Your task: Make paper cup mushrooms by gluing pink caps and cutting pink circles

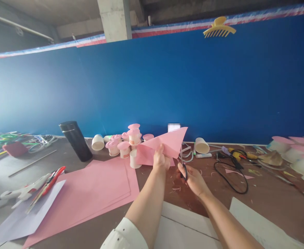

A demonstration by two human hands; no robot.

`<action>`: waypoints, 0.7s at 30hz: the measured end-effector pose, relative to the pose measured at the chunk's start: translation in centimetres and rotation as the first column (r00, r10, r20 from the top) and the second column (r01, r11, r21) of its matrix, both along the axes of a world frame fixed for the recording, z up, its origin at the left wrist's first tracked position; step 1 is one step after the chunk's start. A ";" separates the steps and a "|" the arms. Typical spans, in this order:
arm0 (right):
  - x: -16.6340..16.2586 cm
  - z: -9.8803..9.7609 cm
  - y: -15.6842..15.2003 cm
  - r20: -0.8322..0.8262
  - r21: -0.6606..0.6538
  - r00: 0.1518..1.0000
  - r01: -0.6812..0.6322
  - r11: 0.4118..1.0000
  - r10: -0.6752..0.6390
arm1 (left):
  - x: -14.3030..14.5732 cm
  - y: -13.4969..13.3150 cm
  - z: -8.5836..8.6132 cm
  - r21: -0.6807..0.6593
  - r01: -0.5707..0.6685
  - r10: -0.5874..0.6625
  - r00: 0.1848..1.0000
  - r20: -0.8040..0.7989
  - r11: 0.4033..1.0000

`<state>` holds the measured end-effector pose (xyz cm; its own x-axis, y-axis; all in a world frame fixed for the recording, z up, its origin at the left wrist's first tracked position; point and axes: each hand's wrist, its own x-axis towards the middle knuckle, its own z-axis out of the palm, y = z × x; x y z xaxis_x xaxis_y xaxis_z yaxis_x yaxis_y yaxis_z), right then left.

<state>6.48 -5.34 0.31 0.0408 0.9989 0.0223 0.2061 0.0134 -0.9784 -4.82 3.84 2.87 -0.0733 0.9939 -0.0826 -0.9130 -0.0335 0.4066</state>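
Note:
My left hand (pixel 161 159) grips a sheet of pink paper (pixel 167 142), thumb on top, holding it up off the table. The paper is bent, with a pointed corner rising to the upper right. Just right of it, my right hand (pixel 195 178) is closed around black-handled scissors (pixel 184 172). Their blades sit by the paper's lower right edge, and I cannot tell whether they touch it. Behind the paper stand several paper cups (pixel 124 149) topped with pink paper discs. A plain white cup (pixel 134 159) is near the paper's left edge.
Pink sheets (pixel 100 186) lie to the left, beside a red utility knife (pixel 54 180), a glue gun (pixel 25 192) and a black thermos (pixel 75 141). A cup on its side (pixel 201 145), a black cable (pixel 231 183) and pink-topped bowls (pixel 303 152) are on the right. A blue panel (pixel 152 83) stands behind.

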 end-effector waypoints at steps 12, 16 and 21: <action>0.0 -0.2 0.1 0.106 0.010 0.994 0.034 0.999 -0.035 | 0.4 0.6 -0.8 0.004 -0.029 0.030 0.999 -0.021 1.000; 0.1 0.0 0.1 0.133 0.024 0.990 0.037 0.999 -0.039 | 0.4 0.5 -0.6 0.022 -0.041 0.041 0.999 -0.018 0.999; 0.0 0.1 0.1 0.123 0.030 0.991 0.045 0.999 -0.048 | 0.4 0.2 -0.3 0.019 -0.047 0.047 0.999 -0.006 0.999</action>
<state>6.50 -5.28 0.43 0.0824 0.9949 0.0575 0.3269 0.0275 -0.9446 -4.40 4.06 2.59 -0.1206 0.9907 -0.0637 -0.9074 -0.0840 0.4117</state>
